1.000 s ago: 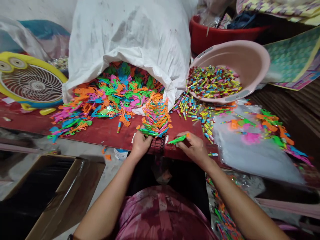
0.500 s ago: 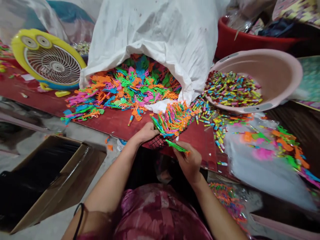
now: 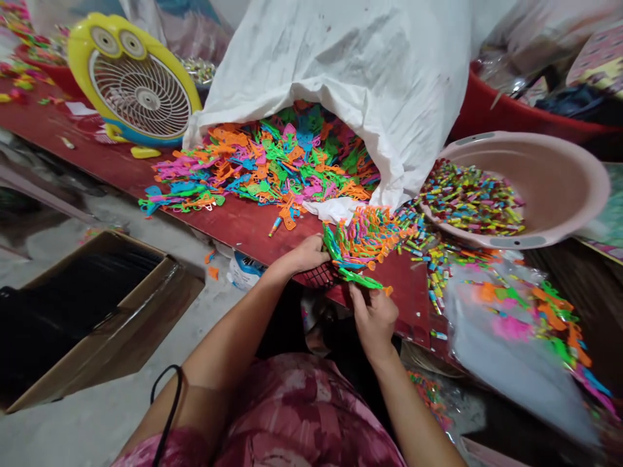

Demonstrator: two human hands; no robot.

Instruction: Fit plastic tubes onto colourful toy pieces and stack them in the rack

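My left hand [image 3: 310, 254] is closed round the left edge of a black mesh rack [image 3: 317, 276]. On the rack stand rows of small bright plastic pieces [image 3: 367, 237] in orange, green, pink and blue. At its near edge, my right hand [image 3: 377, 318] pinches a green plastic piece [image 3: 363, 279] with an orange end, which lies against the nearest row. The fingertips under it are partly hidden. Beyond my hands, a heap of similar loose pieces [image 3: 292, 162] spills from the mouth of a white sack [image 3: 341, 58] onto the red tabletop [image 3: 257, 227].
A yellow fan [image 3: 146, 97] stands at the left. On the right, a pink basin [image 3: 559, 181] holds many small striped tubes [image 3: 472, 201], some spilled beside it. Clear plastic bags [image 3: 506, 363] lie nearer. An open carton [image 3: 131, 324] with black contents sits at lower left.
My right hand has brought the green piece up against the rack's near row. The whole view has shifted, so the scene sits further right. My left hand keeps its hold.
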